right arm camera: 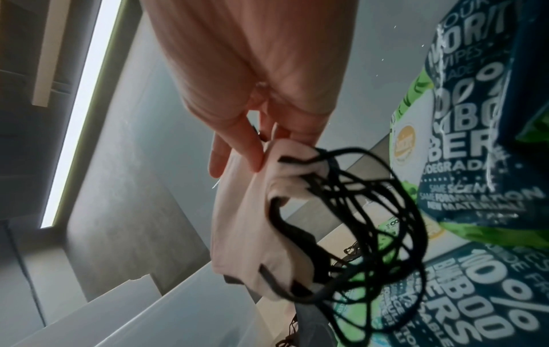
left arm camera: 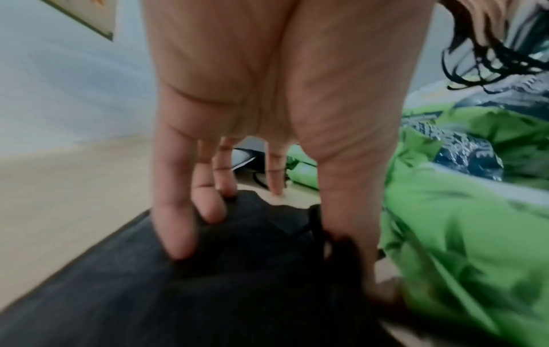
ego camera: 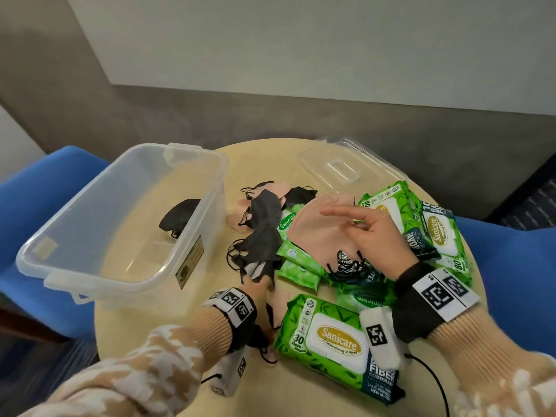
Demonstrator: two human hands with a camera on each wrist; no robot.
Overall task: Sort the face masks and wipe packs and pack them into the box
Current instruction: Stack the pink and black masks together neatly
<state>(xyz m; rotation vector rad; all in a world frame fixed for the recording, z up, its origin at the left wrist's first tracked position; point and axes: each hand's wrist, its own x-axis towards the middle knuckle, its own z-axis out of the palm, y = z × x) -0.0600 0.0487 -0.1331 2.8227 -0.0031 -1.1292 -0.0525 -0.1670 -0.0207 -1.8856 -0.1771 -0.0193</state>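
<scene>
A clear plastic box [ego camera: 186, 147] stands open on the left of the round table, with one black mask [ego camera: 177, 218] lying inside. My left hand [ego camera: 255, 288] reaches onto a dark grey mask [ego camera: 261, 248] beside the box. In the left wrist view its straight fingers [left arm camera: 178, 234] press on that grey mask [left arm camera: 237, 281], the thumb at its edge. My right hand [ego camera: 361, 230] holds a stack of pink masks [ego camera: 316, 236] above the wipe packs. The right wrist view shows its fingers [right arm camera: 246, 150] pinching the pink masks [right arm camera: 246, 211], black ear loops dangling.
Green wipe packs lie at right: a large one [ego camera: 334, 341] near me, more [ego camera: 421, 224] behind my right hand, small ones [ego camera: 298, 266] in the middle. More pink and black masks [ego camera: 279, 191] are heaped behind. The clear lid [ego camera: 346, 167] lies at the back. Blue chairs [ego camera: 45, 200] flank the table.
</scene>
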